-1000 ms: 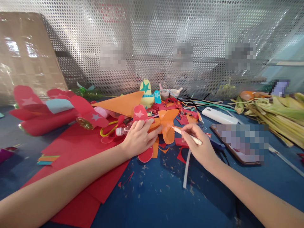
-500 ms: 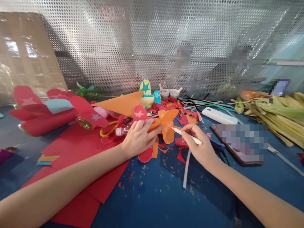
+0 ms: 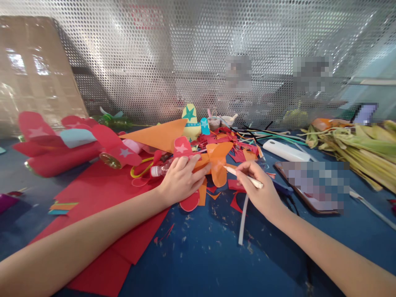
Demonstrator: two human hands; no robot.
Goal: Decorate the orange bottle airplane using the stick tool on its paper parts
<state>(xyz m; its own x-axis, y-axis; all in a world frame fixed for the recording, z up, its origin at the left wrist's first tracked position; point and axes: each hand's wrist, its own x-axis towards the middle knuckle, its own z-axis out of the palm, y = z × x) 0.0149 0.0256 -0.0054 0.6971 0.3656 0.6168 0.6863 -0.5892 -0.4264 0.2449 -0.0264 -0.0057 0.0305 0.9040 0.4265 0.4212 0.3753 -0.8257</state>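
A small toy plane made from a plastic bottle lies in front of me, with red wings (image 3: 189,202) marked by a pale star and an orange tail piece (image 3: 219,173). My left hand (image 3: 182,179) is closed over its middle and hides much of the body; the bottle's white cap end (image 3: 155,170) shows to the left of the hand. Between the fingertips of my right hand (image 3: 258,187) is a slim white pen (image 3: 246,176). The pen's tip touches the orange tail piece, or is right against it.
Red sheets (image 3: 105,231) lie under my left forearm. A larger red toy plane (image 3: 68,156) stands at left, and an orange paper cone (image 3: 157,134) behind the small plane. Scraps, a white glue stick (image 3: 241,227), a phone (image 3: 312,187) and corn husks (image 3: 355,152) are at right.
The larger red plane's left end looks very slightly shifted. Both hands, the pen and the small plane have stayed in place.
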